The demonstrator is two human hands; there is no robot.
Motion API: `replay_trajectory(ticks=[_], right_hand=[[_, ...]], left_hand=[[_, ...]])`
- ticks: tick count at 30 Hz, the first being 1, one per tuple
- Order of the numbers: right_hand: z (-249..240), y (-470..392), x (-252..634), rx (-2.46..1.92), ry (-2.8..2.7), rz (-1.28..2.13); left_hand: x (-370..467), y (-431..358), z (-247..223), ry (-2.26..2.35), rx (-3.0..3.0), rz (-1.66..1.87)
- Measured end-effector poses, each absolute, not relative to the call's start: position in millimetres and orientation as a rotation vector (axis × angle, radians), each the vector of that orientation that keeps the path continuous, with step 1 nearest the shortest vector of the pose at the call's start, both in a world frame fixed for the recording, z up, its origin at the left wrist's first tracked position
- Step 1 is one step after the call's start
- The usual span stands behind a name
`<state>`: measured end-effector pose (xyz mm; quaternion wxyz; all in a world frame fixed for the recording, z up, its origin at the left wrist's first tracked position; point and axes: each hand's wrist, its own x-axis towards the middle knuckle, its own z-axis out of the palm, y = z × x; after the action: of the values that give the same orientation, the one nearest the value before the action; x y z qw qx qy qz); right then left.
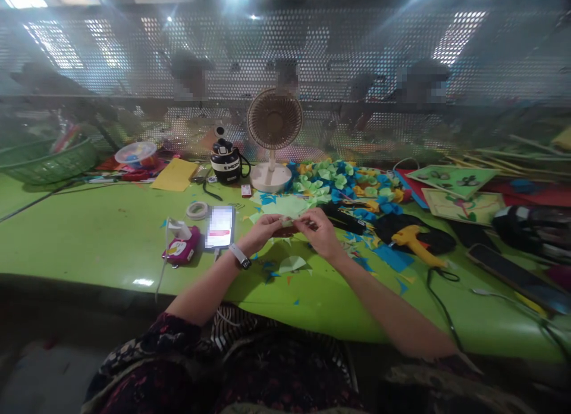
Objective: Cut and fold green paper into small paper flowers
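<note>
My left hand [266,230] and my right hand [320,230] meet over the green table, fingers pinched together. Between their fingertips is a small pale green paper piece [286,222], mostly covered by the fingers. Its exact shape is too small to make out. Just behind the hands lies a pale green paper sheet [285,204]. A pale green cut paper piece [291,263] rests on the table in front of them, among blue and orange scraps. Beyond the right hand is a heap of folded paper flowers [330,179] in green, blue and yellow.
Left of my hands are a lit phone [220,226], a tape roll [197,210] and a purple power socket [182,245]. A fan [273,176] and a black bottle [225,162] stand behind. A yellow glue gun [414,241] with its cord lies right. A perforated screen [357,51] closes the back.
</note>
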<state>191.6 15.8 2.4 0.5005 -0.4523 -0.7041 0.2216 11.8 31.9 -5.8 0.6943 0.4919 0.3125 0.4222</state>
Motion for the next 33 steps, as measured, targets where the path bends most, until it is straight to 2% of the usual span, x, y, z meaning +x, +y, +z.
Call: replay_trajectory(ticks=[7,14,33], right_hand=[[0.5,15.2,190.7,-1.142,-1.657,0.732],[3.0,12.8,189.9,-1.173,-1.652,0.709],[0.6,14.2,191.3,-1.183,-1.692,0.651]], left_hand=[[11.2,28.5,-1.2,0.667,1.079,0.878],[9.1,30.0,-3.9,0.675,1.330,0.869],[6.5,30.0,-2.5,0.622,1.342,0.829]])
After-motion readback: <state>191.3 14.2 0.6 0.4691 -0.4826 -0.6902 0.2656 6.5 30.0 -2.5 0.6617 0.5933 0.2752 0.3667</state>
